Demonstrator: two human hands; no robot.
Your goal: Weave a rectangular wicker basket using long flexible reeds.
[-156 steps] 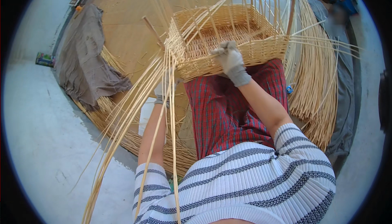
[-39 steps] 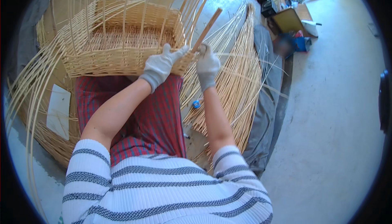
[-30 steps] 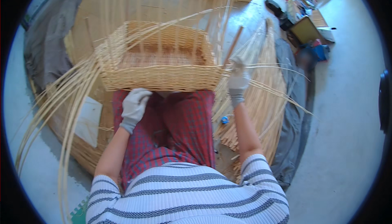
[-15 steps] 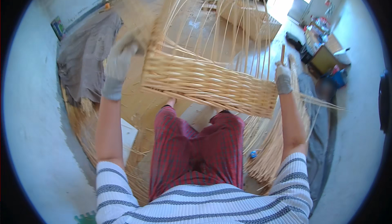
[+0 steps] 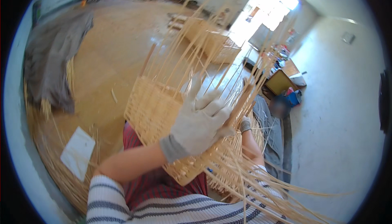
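1. The woven basket (image 5: 153, 109) tilts above the red checked trousers (image 5: 157, 185), its pale stakes (image 5: 263, 67) blurred.
2. The gloved left hand (image 5: 200, 128) is spread wide in front of the basket's side.
3. The right hand (image 5: 246, 125) is partly hidden beyond the stakes; I cannot tell its grip.
4. Loose strands (image 5: 234, 165) trail toward the lower right.
5. A white board (image 5: 78, 152) lies at left, well apart, near a grey cloth (image 5: 57, 56).

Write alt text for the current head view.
A gloved left hand crosses in front of a tilted wicker basket with long stakes; the gloved right hand is partly hidden beyond it. Grey cloth and a white sheet lie at left.
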